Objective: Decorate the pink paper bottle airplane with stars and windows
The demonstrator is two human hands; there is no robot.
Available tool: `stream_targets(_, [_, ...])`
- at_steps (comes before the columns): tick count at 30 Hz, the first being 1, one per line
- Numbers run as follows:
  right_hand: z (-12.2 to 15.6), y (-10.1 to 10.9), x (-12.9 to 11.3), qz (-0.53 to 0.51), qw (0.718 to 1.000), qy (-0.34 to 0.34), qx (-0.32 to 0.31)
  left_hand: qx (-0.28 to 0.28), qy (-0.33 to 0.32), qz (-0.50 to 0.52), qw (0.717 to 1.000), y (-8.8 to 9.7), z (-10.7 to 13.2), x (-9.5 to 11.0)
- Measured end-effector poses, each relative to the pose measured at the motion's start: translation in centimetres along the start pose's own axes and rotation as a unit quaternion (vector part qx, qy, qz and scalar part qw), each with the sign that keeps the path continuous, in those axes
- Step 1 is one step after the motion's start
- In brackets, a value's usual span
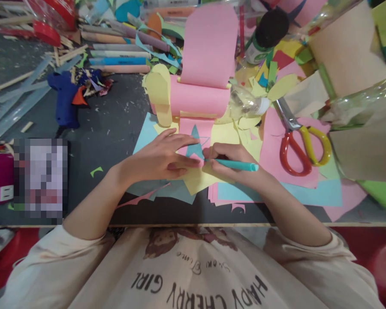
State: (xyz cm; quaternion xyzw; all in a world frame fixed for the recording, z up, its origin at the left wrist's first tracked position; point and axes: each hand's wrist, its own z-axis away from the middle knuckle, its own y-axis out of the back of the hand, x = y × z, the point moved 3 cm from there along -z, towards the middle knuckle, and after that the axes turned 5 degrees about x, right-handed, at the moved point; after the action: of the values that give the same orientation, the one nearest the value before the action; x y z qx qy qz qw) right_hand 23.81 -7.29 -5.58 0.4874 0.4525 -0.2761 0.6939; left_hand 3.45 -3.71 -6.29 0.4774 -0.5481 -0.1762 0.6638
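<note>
So there's a little blue pointed shape lying on a pink strip near the middle of the bench. The left hand has its fingers stretched out, a couple resting on the shape and not wrapped around anything. The right hand has its fingers pinched around a teal pen, tip down right by the shape's lower right edge (there are some thin drawn lines on the strip too). Yellow paper is spread underneath. Just beyond the hands sits a rolled pink piece, with yellow cutouts at its left end. Over to the right, scissors with one red and one yellow handle lie on pink paper. Way off left is a blue glue gun, near a bunch of markers.
</note>
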Motion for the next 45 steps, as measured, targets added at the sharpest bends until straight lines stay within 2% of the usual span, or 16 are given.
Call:
stream_targets(2, [0.0,0.0,0.1,-0.003,1.0,-0.011,0.001,0.001,-0.002,0.0,1.0,0.0,0.0,0.0])
stream_targets(6, [0.1,0.0,0.2,0.021,0.999,-0.012,0.045,-0.005,0.012,0.0,1.0,-0.1,-0.1,-0.1])
stream_targets(11, [0.0,-0.3,0.5,-0.005,0.998,-0.054,0.031,-0.012,0.023,0.007,1.0,-0.1,-0.1,-0.1])
stream_targets(16, [-0.7,-0.5,0.6,-0.021,0.99,-0.069,0.124,-0.008,0.027,0.021,0.999,-0.2,-0.1,-0.1])
stream_targets(18, [-1.0,-0.6,0.6,-0.012,0.988,-0.071,0.136,-0.001,0.024,0.021,1.0,-0.3,-0.1,-0.2])
stream_targets(21, [-1.2,-0.8,0.7,-0.005,0.989,-0.086,0.123,0.004,0.021,0.021,1.0,-0.3,-0.1,-0.2])
stream_targets(25, [-1.3,-0.7,0.7,0.007,0.984,-0.101,0.144,0.012,0.013,0.025,1.0,-0.4,-0.1,-0.2])
stream_targets(29, [-1.3,-0.9,0.6,0.024,0.986,-0.124,0.111,0.015,0.004,0.025,1.0,-0.4,0.0,-0.3])
stream_targets(33, [-1.2,-0.8,0.4,0.024,0.985,-0.119,0.126,0.013,0.006,0.029,0.999,-0.4,0.0,-0.4])
stream_targets(42, [-1.1,-0.9,0.2,0.038,0.983,-0.154,0.092,0.027,0.006,0.023,0.999,-0.6,0.1,-0.4])
stream_targets(45, [-1.1,-1.0,0.2,0.036,0.985,-0.148,0.086,0.026,0.014,0.021,0.999,-0.6,0.1,-0.4])
